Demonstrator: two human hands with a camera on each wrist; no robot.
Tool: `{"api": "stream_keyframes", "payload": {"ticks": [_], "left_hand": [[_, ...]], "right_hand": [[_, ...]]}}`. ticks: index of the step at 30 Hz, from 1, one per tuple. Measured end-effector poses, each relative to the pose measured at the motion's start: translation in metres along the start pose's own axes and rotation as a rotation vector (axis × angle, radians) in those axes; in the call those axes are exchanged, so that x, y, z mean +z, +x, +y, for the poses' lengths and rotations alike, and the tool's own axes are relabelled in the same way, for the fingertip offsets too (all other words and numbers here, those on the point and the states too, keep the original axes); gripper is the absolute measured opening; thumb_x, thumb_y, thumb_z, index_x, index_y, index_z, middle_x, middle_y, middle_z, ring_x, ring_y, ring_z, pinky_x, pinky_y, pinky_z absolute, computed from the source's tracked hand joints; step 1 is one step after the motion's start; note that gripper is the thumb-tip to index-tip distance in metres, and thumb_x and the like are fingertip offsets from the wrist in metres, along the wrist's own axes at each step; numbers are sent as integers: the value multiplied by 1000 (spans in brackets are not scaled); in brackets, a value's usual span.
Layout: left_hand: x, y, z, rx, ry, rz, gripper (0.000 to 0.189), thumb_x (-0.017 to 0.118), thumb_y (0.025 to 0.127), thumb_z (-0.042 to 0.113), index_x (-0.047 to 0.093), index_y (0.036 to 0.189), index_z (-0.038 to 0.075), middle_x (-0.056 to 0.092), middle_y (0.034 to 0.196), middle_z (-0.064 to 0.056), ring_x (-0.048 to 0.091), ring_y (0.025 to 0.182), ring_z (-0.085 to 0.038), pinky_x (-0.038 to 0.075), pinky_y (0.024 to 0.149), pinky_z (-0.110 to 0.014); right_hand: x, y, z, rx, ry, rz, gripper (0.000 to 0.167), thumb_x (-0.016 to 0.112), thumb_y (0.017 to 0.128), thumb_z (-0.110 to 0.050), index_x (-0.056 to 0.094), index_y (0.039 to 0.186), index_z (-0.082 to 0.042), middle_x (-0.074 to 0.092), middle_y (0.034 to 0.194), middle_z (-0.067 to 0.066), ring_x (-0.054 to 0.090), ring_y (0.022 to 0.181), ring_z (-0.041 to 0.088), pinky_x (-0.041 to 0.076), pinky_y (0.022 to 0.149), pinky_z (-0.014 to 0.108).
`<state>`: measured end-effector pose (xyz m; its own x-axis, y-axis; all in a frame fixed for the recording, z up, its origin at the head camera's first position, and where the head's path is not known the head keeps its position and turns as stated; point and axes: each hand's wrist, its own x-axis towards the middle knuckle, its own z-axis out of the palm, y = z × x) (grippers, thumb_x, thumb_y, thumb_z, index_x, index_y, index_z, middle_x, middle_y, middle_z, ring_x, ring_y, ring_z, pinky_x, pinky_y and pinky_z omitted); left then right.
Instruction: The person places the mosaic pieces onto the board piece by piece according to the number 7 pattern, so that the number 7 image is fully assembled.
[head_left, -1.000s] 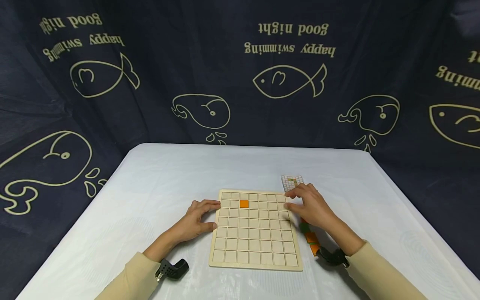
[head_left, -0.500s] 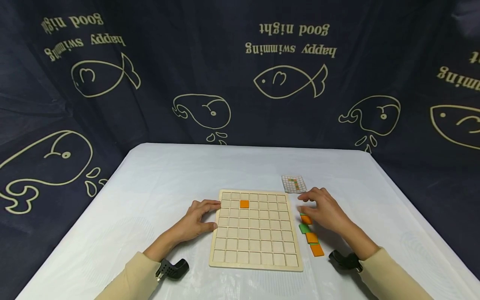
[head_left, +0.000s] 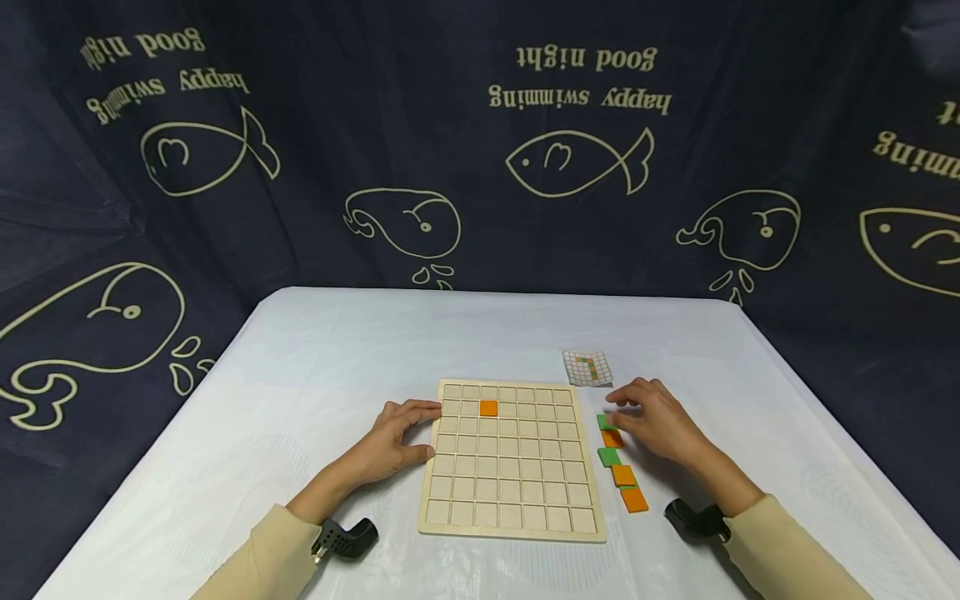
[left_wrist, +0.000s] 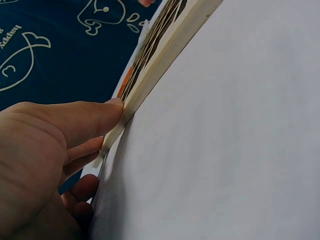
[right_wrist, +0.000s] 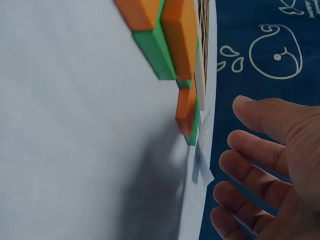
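A square wooden grid board (head_left: 497, 468) lies flat on the white table, and one orange tile (head_left: 489, 408) sits in a cell of its second row from the back. My left hand (head_left: 392, 442) rests against the board's left edge, with thumb and fingertips touching it. Beyond the right edge runs a loose row of overlapping orange and green tiles (head_left: 623, 476). Over the back end of this row, near a green tile (head_left: 605, 422), hovers my right hand (head_left: 654, 421). In the right wrist view its fingers are spread and loosely bent, with nothing between them.
A small card (head_left: 588, 368) printed with a coloured grid pattern lies behind the board's right back corner. The white tabletop (head_left: 375, 333) ends at a dark curtain (head_left: 480, 242) with fish and whale drawings. A black wrist device (head_left: 697, 521) is on each arm.
My right hand has moved right, from above the board's right edge to over the tile row, uncovering the card and more of the tiles. The left hand stays at the board.
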<state>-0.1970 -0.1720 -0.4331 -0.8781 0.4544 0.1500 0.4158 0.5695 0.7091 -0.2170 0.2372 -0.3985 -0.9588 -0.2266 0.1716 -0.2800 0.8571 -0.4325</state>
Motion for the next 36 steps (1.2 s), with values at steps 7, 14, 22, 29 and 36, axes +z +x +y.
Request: {"api": "stream_keyframes", "payload": {"ticks": [7,14,22,29,36], "left_hand": [[0,0,1,2,-10,-2,53,72,82,19,55,132,11,45,143,0,32,115,-20,24,98,-46],[0,-1,1,4,-14,-2,53,72,82,19,55,132,12,45,144,-1,31,115,-20,24,98,-47],[1,-1,0,3,-12,4,53,72,81,18,55,131,12,47,142,0,32,111,-19,23,96,-43],[1,-1,0,0,-5,10,54,72,81,18,55,131,13,47,142,2,33,104,-16,25,92,-37],[0,-1,1,0,-8,8,54,72,81,18,55,131,11,46,142,1,32,103,-15,24,91,-36]], "right_hand": [[2,2,7,-9,-5,-5,23,73,81,-19,71,101,-9,64,97,5,50,93,23,39,80,40],[5,6,10,7,-35,-40,23,72,81,-21,71,101,-9,63,95,4,48,91,21,38,79,39],[8,8,15,17,-50,-72,23,71,81,-21,71,101,-9,62,92,3,47,89,20,37,77,36],[8,10,16,8,-55,-79,22,71,82,-21,70,100,-9,61,90,2,46,88,19,37,76,35],[10,17,18,20,-60,-65,22,70,82,-20,71,99,-7,62,93,5,46,87,20,37,76,35]]}}
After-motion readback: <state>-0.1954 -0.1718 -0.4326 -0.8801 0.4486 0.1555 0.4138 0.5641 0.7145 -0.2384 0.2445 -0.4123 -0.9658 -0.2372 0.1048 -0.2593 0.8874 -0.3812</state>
